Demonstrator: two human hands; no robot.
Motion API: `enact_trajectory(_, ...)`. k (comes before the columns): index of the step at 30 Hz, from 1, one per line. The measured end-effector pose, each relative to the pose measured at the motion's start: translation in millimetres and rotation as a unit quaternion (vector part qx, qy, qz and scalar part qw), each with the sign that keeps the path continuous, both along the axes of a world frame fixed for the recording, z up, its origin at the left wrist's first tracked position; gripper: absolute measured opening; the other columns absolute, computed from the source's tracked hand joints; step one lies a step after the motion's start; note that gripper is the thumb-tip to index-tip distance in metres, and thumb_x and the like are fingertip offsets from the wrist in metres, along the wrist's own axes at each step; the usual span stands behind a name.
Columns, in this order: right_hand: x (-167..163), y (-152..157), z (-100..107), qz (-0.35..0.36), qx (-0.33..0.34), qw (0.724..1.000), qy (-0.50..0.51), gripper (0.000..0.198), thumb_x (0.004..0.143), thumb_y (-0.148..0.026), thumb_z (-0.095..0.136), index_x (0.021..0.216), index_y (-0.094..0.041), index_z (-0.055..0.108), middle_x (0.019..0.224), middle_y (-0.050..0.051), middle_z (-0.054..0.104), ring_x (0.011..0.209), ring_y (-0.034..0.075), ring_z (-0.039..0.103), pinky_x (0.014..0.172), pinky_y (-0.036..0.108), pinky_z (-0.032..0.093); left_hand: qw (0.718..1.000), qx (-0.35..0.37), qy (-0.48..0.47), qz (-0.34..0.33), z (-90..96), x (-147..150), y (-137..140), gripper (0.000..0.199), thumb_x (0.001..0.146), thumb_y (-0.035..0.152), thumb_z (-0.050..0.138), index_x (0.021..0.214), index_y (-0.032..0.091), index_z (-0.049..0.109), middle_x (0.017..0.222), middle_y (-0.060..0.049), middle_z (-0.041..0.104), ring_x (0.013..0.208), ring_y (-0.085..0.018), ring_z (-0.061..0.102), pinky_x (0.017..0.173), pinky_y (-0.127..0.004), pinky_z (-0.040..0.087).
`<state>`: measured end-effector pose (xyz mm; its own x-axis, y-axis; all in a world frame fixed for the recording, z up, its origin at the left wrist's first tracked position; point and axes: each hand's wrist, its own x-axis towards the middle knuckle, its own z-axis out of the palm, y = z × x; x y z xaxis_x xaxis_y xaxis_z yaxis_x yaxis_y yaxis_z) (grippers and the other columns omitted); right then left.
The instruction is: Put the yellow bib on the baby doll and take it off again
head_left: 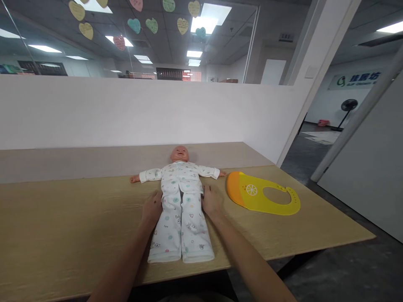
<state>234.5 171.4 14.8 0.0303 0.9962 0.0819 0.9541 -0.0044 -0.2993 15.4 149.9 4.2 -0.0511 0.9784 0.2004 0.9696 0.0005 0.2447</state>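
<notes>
A baby doll [179, 154] lies on its back on the table, arms stretched out to both sides. It wears a white printed long-sleeved top [181, 173] and matching white printed pants [195, 226]. The pants' legs lie flat toward the near table edge, with no doll feet showing at the cuffs. My left hand [153, 206] is closed at the left side of the pants' waist. On the opposite side, my right hand [211, 200] is closed at the waist edge. Some fingertips of both hands are hidden by the cloth.
A yellow and orange bib [258, 197] lies on the wooden table [78, 226], right of the doll. Behind the table stands a low white wall [141, 109] with glass above it. To the right are a door [371, 163] and a standing fan [349, 105].
</notes>
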Motion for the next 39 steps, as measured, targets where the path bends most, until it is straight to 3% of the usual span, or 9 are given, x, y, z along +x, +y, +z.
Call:
enact_trajectory(3,0,0,0,-0.003,-0.001,1.0,-0.003,0.031,0.089,-0.03,0.043,0.116,-0.017,0.046,0.117,0.012,0.056,0.101,0.026,0.058,0.071,0.034,0.041,0.998,0.011,0.057,-0.022,-0.2,0,0,0.031,0.09,0.022,0.039,0.115,0.01,0.053,0.113,-0.015,0.058,0.1,-0.024,0.057,0.082,-0.033,0.045)
enact_trajectory(6,1,-1,1,-0.001,-0.002,1.0,-0.005,0.03,0.088,-0.029,0.043,0.116,-0.017,0.046,0.117,0.013,0.055,0.101,0.027,0.057,0.071,0.035,0.042,0.994,0.032,0.098,-0.035,2.9,1,-2,0.036,0.091,0.019,0.036,0.122,0.011,0.05,0.116,-0.015,0.056,0.108,-0.025,0.052,0.089,-0.034,0.042)
enact_trajectory(11,2,-3,1,0.008,-0.006,1.0,0.002,0.033,0.089,-0.026,0.04,0.119,-0.017,0.046,0.119,0.014,0.054,0.102,0.027,0.057,0.073,0.035,0.042,0.991,0.057,0.116,-0.045,8.0,3,-6,0.034,0.09,0.017,0.038,0.118,0.014,0.055,0.113,-0.014,0.056,0.107,-0.026,0.051,0.087,-0.033,0.044)
enact_trajectory(16,3,-2,-1,0.024,-0.004,1.0,0.007,0.037,0.087,-0.029,0.044,0.121,-0.018,0.046,0.119,0.014,0.054,0.102,0.027,0.056,0.074,0.035,0.042,0.996,0.034,0.082,0.029,8.1,5,-10,0.033,0.092,0.02,0.031,0.117,0.016,0.052,0.113,-0.014,0.055,0.108,-0.025,0.051,0.076,-0.032,0.046)
enact_trajectory(20,3,-1,-3,0.03,0.004,0.999,0.007,0.036,0.087,-0.03,0.044,0.121,-0.018,0.047,0.12,0.014,0.054,0.101,0.026,0.056,0.073,0.033,0.041,0.995,-0.009,0.047,0.092,8.5,3,-12,0.029,0.091,0.022,0.032,0.106,0.014,0.056,0.108,-0.015,0.059,0.102,-0.027,0.056,0.078,-0.037,0.045)
enact_trajectory(33,7,0,-5,0.023,0.001,0.999,0.033,0.037,0.088,-0.031,0.046,0.123,-0.018,0.047,0.12,0.012,0.055,0.103,0.025,0.055,0.077,0.032,0.039,0.986,-0.081,0.009,0.143,20.4,-3,-16,0.029,0.085,0.031,0.036,0.094,0.018,0.061,0.106,-0.014,0.066,0.099,-0.033,0.061,0.079,-0.045,0.045)
enact_trajectory(36,10,-1,-8,0.041,0.012,0.997,0.065,0.035,0.088,-0.029,0.046,0.121,-0.017,0.048,0.117,0.012,0.056,0.102,0.023,0.056,0.079,0.03,0.038,0.986,-0.088,-0.007,0.144,23.5,-6,-30,0.031,0.085,0.036,0.036,0.086,0.019,0.062,0.099,-0.013,0.068,0.096,-0.033,0.062,0.075,-0.042,0.047)
enact_trajectory(39,12,0,-14,0.046,0.014,0.994,0.101,0.033,0.088,-0.028,0.046,0.119,-0.018,0.05,0.115,0.01,0.057,0.099,0.021,0.056,0.078,0.028,0.038,0.988,-0.015,-0.085,0.129,13.1,-8,-73,0.032,0.086,0.04,0.038,0.076,0.021,0.062,0.084,-0.007,0.07,0.084,-0.026,0.065,0.068,-0.034,0.049)
